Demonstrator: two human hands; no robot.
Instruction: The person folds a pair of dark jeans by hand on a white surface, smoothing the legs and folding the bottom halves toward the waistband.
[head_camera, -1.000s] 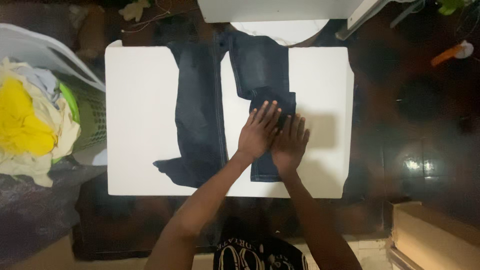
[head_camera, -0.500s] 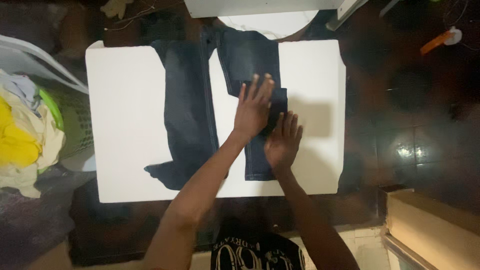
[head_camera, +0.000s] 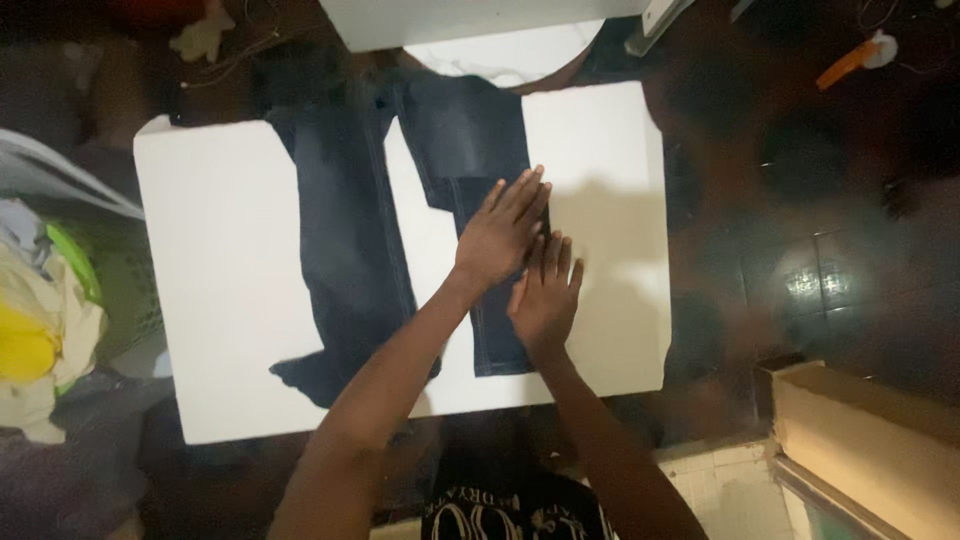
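Head view, looking straight down. Left hand flat, fingers spread and pointing toward the far right corner, pressed on the right leg of dark blue jeans. Right hand flat too, just beside and nearer, palm on the same leg; both hands open, gripping nothing, side by side and nearly touching. Jeans spread lengthwise over a white table, waist hanging over the far edge, hems near the near edge; left leg long and slightly crumpled at its hem, right leg apparently doubled over under the palms.

Best smoothed, probably, with even palm pressure along the leg toward the hem, keeping the side seam straight and the fold square.

Denim heavy, matte, with pale stitched seams. Tabletop smooth, rectangular, bright. Beyond the left edge, a green perforated laundry basket heaped with soft yellow and cream clothes. Dark glossy floor to the right; cardboard box past the near right corner.
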